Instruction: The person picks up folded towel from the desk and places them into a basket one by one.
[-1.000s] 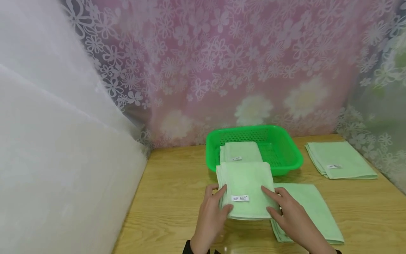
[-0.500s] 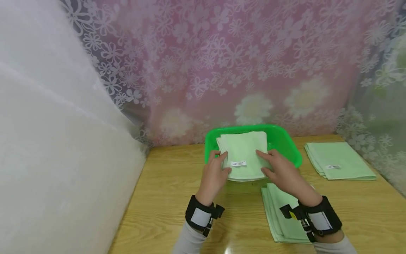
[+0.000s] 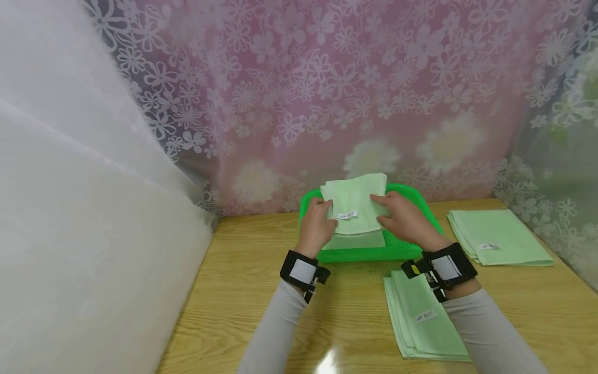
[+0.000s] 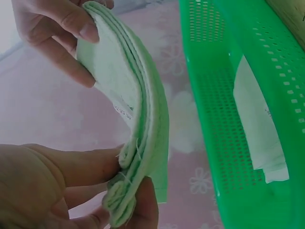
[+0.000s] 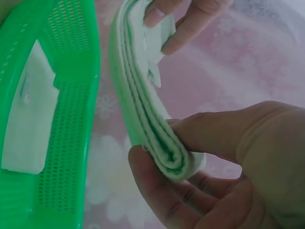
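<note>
A folded light green towel (image 3: 357, 200) with a white label hangs over the green plastic basket (image 3: 374, 254), gripped at both sides. My left hand (image 3: 315, 226) pinches its left edge between thumb and fingers. On the opposite edge my right hand (image 3: 404, 218) pinches it the same way. In the left wrist view the towel's stacked layers (image 4: 143, 95) bow in a curve between the two hands. Below it, inside the basket, lies another folded towel (image 5: 35, 114), partly covered by the held one in the head view.
A folded green towel (image 3: 430, 322) lies on the wooden table (image 3: 243, 291) under the right forearm. Another folded towel (image 3: 502, 236) rests right of the basket. A floral curtain (image 3: 289, 104) hangs behind, and a white sheet (image 3: 93, 208) rises on the left.
Both hands have carried the held towel forward, away from the body, from in front of the basket to above it. The wrist bands and sleeves have come into view.
</note>
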`<state>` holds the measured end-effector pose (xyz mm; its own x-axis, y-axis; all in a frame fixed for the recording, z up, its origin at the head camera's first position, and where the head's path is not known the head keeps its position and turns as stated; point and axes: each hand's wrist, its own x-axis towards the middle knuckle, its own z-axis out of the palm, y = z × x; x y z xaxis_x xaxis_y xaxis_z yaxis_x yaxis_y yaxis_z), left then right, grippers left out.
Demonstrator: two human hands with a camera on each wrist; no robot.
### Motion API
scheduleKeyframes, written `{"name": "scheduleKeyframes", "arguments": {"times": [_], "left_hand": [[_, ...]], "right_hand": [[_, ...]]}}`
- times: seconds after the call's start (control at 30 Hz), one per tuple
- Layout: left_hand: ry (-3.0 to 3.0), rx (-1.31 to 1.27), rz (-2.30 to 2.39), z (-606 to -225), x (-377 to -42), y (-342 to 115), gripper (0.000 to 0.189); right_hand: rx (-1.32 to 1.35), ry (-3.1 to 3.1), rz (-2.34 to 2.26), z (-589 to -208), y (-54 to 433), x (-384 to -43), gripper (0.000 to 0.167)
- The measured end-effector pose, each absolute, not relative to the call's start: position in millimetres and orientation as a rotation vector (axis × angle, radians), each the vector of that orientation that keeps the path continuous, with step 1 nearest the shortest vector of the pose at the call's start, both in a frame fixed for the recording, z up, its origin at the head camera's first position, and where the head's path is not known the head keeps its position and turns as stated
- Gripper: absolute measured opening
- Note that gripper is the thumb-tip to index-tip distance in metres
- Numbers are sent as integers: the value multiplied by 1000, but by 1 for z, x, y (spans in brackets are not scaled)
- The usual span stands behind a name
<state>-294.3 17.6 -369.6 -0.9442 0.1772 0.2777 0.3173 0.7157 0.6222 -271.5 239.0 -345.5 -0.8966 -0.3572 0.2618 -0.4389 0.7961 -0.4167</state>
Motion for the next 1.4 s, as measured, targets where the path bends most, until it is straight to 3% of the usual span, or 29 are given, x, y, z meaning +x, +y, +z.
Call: {"name": "scheduleKeyframes", "arguments": {"times": [0.7, 1.07, 1.2, 1.4], "left_hand": [[-2834, -379, -838, -449, -347, 33, 53], [-2828, -364, -806, -464, -353, 31, 51], [-2827, -352, -801, -465, -354, 28, 43], [-2873, -250, -787, -466, -354, 25, 5]], "right_hand": [[603, -2983, 842, -435, 244, -337, 60], [639, -2984, 779, -441, 236, -343, 57], [652, -2996, 756, -444, 239, -345, 53], [652, -3037, 692, -452, 249, -343, 47]]}}
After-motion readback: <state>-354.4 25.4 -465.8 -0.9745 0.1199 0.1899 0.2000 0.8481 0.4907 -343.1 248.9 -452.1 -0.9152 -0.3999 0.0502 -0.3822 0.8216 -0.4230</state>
